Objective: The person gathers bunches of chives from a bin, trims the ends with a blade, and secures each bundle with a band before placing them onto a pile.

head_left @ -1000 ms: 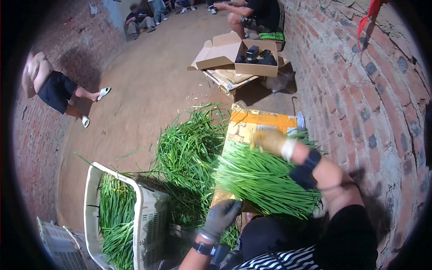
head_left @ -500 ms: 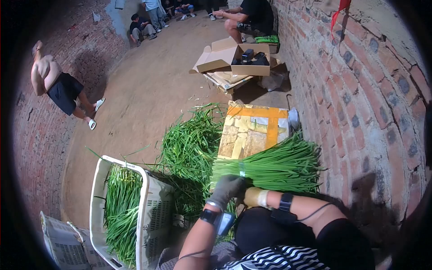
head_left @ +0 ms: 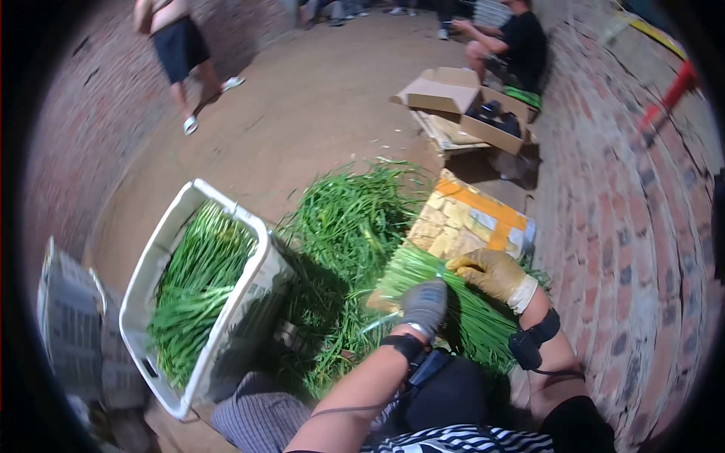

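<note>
White plastic crate (head_left: 162,332) at my left, full of green chives (head_left: 192,291) lying lengthwise; a second crate (head_left: 68,325) beside it, contents hidden. One open cardboard box (head_left: 461,102) by the brick wall (head_left: 642,211) holds dark items I can't make out. Between the crate and me, a loose pile (head_left: 347,226) on the ground. My bundle (head_left: 453,302) lies across the taped carton (head_left: 472,223) in front of my knees: long, flat, straight green leaves, ends evened. My left hand (head_left: 424,306), grey glove, presses down on its middle, fingers curled over it. My right hand (head_left: 495,273), yellow glove, is clamped on the bundle from the far side
</note>
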### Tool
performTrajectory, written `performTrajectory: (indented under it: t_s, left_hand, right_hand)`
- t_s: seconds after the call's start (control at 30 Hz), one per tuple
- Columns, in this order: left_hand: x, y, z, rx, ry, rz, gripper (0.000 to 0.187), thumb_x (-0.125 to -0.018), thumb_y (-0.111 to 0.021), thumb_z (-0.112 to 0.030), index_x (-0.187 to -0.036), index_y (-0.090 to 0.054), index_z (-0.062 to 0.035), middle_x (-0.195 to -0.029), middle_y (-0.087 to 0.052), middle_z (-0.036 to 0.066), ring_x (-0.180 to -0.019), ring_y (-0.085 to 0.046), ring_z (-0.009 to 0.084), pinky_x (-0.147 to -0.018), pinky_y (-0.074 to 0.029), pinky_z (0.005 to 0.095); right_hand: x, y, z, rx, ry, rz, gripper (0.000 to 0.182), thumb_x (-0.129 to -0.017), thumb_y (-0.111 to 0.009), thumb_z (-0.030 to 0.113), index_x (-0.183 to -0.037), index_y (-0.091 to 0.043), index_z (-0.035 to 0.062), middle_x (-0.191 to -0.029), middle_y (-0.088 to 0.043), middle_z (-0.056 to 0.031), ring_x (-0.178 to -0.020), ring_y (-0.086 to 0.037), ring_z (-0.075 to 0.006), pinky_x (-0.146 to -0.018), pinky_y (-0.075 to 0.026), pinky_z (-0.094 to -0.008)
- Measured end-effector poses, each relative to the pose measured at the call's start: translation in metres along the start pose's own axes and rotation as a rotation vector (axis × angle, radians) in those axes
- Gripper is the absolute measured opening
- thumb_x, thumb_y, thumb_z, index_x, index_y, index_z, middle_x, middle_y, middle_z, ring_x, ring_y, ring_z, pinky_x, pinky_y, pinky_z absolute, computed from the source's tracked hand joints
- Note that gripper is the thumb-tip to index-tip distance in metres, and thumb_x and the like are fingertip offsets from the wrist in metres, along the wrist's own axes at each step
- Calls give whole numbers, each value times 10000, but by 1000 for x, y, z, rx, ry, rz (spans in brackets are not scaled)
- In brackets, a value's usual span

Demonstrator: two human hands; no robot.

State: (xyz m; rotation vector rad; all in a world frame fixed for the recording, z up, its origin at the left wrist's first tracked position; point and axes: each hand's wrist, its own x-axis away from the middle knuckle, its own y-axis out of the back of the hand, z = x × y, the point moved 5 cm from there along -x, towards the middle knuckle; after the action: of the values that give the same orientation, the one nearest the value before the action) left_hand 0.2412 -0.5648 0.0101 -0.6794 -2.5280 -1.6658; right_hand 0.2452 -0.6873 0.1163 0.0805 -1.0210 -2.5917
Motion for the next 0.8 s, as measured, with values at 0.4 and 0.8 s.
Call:
performTrajectory:
  t_s: [0.4,0.8]
  left_hand:
    - [2,-47,2,400,49,59,194,-869,-530,-203,-962,-682,-129,-1054,-654,122,-1013,-604,269,-918,-454,396]
    - [49,27,9,-241,-392,-421,195,-809,-549,-177,-925,-699,-136,-1244,-586,98,-1211,-492,280,-1097,-215,590]
  right_hand:
    - [-79,-187,50,969,215,777,242,-808,-622,205,-981,-717,66,-940,-698,-168,-861,-692,-330,-686,-549,-447]
    - [-83,-52,-58,-489,-396,-114,140,-904,-544,121,-959,-624,20,-811,-640,-49,-677,-614,-129,-616,-504,-277]
